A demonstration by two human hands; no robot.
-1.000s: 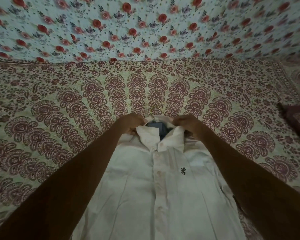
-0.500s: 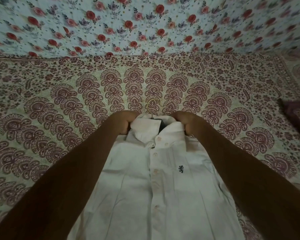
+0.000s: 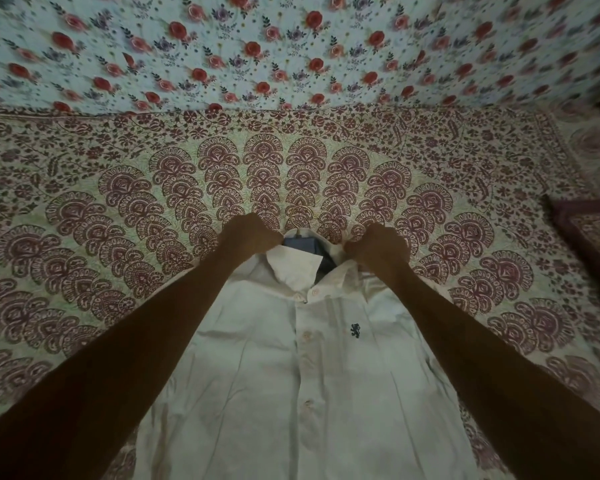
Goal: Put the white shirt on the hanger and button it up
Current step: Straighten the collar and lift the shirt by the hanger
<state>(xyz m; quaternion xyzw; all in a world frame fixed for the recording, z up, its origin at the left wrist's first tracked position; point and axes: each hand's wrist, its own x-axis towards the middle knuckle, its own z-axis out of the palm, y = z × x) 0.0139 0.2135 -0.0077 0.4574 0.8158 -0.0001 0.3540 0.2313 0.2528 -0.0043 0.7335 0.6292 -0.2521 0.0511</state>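
The white shirt (image 3: 291, 375) lies flat on the bed, front side up, its placket closed with several buttons down the middle and a small dark logo on the chest. A thin metal hanger hook (image 3: 300, 216) sticks out past the collar; the rest of the hanger is hidden inside the shirt. A dark blue label shows inside the open neck. My left hand (image 3: 250, 233) grips the collar on the left side. My right hand (image 3: 378, 249) grips the collar on the right side.
A patterned maroon and cream bedspread (image 3: 118, 220) covers the bed under the shirt. A floral cloth with red roses (image 3: 291, 46) rises behind it. A dark maroon cushion (image 3: 589, 233) lies at the right edge.
Both hands have spread slightly apart while holding the collar, so the neck is wider and more of the blue label shows. The shirt has stayed in place.
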